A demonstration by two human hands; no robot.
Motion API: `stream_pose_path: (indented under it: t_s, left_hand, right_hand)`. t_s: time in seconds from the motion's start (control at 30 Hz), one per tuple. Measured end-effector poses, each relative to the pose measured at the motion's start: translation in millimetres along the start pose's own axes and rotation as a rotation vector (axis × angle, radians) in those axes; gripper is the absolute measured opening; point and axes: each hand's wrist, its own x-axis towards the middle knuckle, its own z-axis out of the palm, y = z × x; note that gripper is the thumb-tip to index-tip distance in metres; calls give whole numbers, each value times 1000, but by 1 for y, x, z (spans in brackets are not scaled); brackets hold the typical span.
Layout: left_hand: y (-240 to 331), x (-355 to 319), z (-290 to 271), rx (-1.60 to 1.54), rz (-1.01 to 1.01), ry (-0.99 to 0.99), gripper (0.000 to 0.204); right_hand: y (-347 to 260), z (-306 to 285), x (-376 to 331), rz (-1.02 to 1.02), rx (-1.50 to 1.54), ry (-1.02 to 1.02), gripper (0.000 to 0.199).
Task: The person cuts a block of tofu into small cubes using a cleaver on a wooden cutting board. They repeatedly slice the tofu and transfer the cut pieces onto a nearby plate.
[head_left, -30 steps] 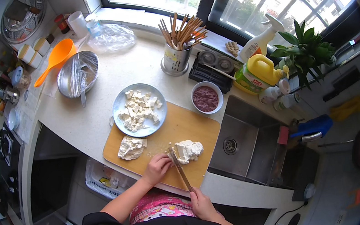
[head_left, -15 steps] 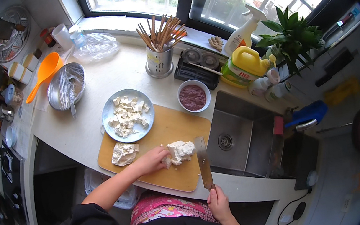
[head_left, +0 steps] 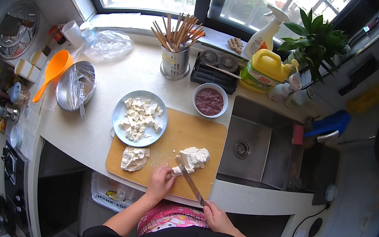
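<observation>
Tofu [head_left: 176, 171] is pinched by the left hand [head_left: 160, 181]; the right hand [head_left: 218, 217] grips a cleaver [head_left: 189, 182].

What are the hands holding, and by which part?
The right hand holds the knife by its handle; whether the left hand grips the tofu piece cannot be told.

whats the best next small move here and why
Probably ease the small white crumbly piece slightly left with the left hand: its fingertips are at that piece, and the grey metal knife, held in the right hand, stands between it and the larger white crumbly block.
</observation>
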Motion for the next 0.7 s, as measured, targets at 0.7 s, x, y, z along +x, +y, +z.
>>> stream_pose_path:
  t_s: [0.7]
  left_hand:
    - [10,-18,-8,-115,64,197,21]
  right_hand:
    - [7,12,-8,-63,-119,65,33]
